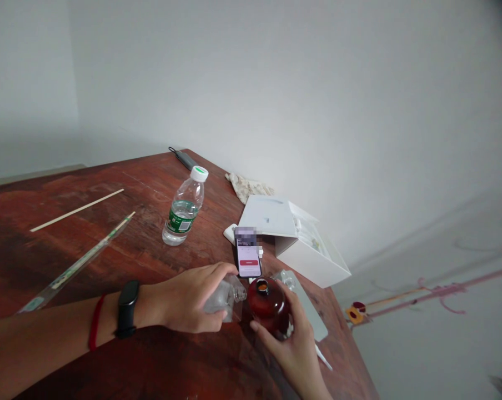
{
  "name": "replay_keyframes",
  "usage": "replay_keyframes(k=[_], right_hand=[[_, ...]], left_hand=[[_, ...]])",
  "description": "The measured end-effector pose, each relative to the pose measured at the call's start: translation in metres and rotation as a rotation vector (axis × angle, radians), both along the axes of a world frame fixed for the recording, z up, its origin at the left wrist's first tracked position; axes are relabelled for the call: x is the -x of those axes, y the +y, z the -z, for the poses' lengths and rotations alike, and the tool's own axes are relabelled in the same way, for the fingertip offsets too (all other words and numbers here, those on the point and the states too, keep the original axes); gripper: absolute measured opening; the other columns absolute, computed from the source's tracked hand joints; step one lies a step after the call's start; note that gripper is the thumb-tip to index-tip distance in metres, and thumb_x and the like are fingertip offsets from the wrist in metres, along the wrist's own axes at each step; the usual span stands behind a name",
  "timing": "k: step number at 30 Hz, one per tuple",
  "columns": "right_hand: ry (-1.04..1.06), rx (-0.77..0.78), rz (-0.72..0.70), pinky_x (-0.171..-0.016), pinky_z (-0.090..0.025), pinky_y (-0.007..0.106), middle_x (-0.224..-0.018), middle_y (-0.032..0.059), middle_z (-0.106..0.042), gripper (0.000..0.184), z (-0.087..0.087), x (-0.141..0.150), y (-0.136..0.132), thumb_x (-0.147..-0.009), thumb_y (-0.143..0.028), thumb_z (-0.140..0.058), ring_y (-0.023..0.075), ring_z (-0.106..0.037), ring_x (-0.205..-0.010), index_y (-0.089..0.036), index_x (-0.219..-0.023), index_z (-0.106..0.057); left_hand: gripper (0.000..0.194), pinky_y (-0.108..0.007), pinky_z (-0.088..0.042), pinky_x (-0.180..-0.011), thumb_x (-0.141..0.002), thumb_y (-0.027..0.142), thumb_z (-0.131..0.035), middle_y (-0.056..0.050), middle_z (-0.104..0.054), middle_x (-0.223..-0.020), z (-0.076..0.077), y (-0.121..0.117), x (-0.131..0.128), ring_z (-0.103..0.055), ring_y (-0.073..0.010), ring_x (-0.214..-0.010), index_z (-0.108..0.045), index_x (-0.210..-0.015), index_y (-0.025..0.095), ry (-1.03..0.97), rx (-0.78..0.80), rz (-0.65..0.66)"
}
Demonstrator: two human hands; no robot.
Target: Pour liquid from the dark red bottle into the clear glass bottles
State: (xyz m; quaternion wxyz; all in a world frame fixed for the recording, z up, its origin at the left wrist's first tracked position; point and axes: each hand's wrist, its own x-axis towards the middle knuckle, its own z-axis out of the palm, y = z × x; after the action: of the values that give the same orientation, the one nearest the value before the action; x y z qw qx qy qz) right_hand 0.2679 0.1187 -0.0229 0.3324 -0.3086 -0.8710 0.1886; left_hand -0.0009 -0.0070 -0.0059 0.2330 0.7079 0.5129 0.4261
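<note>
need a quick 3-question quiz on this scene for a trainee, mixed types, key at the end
1. Multiple choice: what does the right hand hold?
A) a chopstick
B) the brown jar
C) the phone

2. True or false: the clear bottle in the left hand has its neck toward the jar.

3. Fill in the blank: the black band and the red cord are on the person's ____ wrist.

Key: 1. B; 2. true; 3. left
</note>
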Motion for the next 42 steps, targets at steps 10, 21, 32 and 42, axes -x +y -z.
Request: replay_keyframes(k=[10,21,32,42], right_hand=[[0.307,0.383,0.043,-0.118,-0.052,0.057,-0.153,0.018,-0.064,0.087,0.018,0.01,-0.002,-0.083,-0.05,-0.087,0.0395,-0.064,-0.14,-0.025,-0.156,-0.047],[0.289,0.358,0.027,-0.124,-0.041,0.06,-0.156,0.019,-0.061,0.09,0.025,0.005,0.007,-0.083,-0.054,-0.087,0.0408,-0.057,-0.147,-0.023,-0.158,-0.047],[0.232,0.244,0.014,-0.125,-0.038,0.068,-0.16,0.0203,-0.058,0.086,0.036,0.004,0.015,-0.089,-0.058,-0.079,0.0435,-0.056,-0.148,-0.023,-0.159,-0.043],[0.22,0.185,-0.013,-0.124,-0.037,0.07,-0.157,0.0199,-0.059,0.088,0.042,0.007,0.011,-0.089,-0.063,-0.077,0.0435,-0.057,-0.146,-0.024,-0.159,-0.043]], left_hand=[[0.066,-0.052,-0.055,-0.105,-0.082,0.029,-0.069,-0.015,-0.07,-0.133,0.012,0.002,0.001,-0.071,-0.0393,-0.12,-0.044,-0.142,0.022,0.013,-0.031,-0.03],[0.065,-0.053,-0.052,-0.111,-0.082,0.029,-0.069,-0.016,-0.068,-0.137,0.008,0.002,0.001,-0.07,-0.0383,-0.121,-0.044,-0.141,0.022,0.014,-0.028,0.001],[0.071,-0.054,-0.054,-0.111,-0.079,0.029,-0.072,-0.016,-0.069,-0.139,0.005,0.001,0.005,-0.069,-0.0409,-0.127,-0.045,-0.144,0.023,0.076,0.013,0.019],[0.078,-0.05,-0.058,-0.106,-0.077,0.024,-0.072,-0.017,-0.07,-0.138,0.009,0.006,0.011,-0.072,-0.0381,-0.123,-0.042,-0.148,0.021,0.108,0.006,0.056]])
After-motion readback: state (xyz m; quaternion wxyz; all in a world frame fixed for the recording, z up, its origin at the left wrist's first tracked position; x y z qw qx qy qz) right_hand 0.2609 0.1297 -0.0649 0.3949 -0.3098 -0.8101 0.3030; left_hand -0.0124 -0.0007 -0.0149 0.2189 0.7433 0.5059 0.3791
